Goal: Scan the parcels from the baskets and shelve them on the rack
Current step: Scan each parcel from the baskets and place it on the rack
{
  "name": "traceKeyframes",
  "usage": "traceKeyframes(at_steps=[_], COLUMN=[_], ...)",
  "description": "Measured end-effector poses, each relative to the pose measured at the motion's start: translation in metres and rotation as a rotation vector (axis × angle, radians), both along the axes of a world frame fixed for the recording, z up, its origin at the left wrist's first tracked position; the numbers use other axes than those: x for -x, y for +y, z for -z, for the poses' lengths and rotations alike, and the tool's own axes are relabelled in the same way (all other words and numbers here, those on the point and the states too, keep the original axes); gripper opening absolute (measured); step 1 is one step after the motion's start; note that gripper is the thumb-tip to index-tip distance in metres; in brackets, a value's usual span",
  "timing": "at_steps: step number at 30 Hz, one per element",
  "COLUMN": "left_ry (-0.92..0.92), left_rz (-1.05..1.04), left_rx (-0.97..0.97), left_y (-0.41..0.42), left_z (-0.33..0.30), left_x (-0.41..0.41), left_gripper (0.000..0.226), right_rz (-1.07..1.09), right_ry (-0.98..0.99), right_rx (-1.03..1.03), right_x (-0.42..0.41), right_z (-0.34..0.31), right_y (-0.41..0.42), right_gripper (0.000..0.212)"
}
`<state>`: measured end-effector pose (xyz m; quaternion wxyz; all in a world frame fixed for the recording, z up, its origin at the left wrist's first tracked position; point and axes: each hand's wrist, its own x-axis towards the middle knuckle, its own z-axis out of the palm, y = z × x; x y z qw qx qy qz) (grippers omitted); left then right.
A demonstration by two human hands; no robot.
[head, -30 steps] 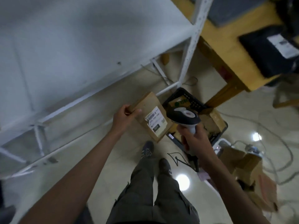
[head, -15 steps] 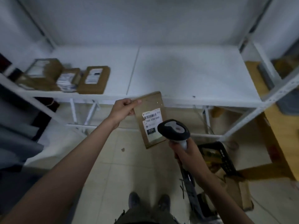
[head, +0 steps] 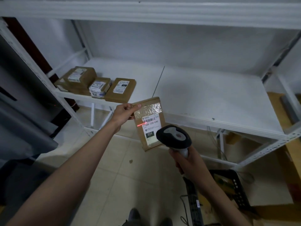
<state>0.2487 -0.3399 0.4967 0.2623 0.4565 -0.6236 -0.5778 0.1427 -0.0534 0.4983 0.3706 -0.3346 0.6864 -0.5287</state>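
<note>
Parcel: a flat brown parcel [head: 149,123] is held up at centre frame, in front of the rack's [head: 211,123] lower shelf edge, label facing the camera.
Left hand: the left hand [head: 124,114] pinches the parcel's upper left corner only, thumb on the face.
Right hand: the right hand [head: 187,158] is wrapped round the handle of the scanner [head: 173,137], whose head overlaps the parcel's lower right.
Beam: a red line [head: 141,125] falls at the label's left edge, below the barcode.
Risk, misread: the beam seems off the bars, so the scan may fail unless re-aimed.
Risk, drop: a corner pinch could let the parcel swing or slip.
Shelf: three parcels [head: 97,87] lie at centre left; the right part is bare.
Basket: a black basket [head: 237,190] sits at lower right.
</note>
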Motion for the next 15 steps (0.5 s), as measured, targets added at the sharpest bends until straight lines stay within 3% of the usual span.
traceKeyframes(at_steps=[6,15], left_ry=[-0.007,0.038], left_rz=[0.019,-0.076], left_rx=[0.015,0.033], left_y=[-0.010,-0.030], left_z=[0.000,-0.006], left_x=[0.000,-0.006], left_gripper=[0.037,0.038], right_rz=[-0.026,-0.022], right_ry=[0.040,-0.010], right_rx=[-0.001,0.053], right_x=[0.008,0.031], right_z=[-0.005,-0.007], right_y=[-0.015,-0.051], right_gripper=[0.018,0.010])
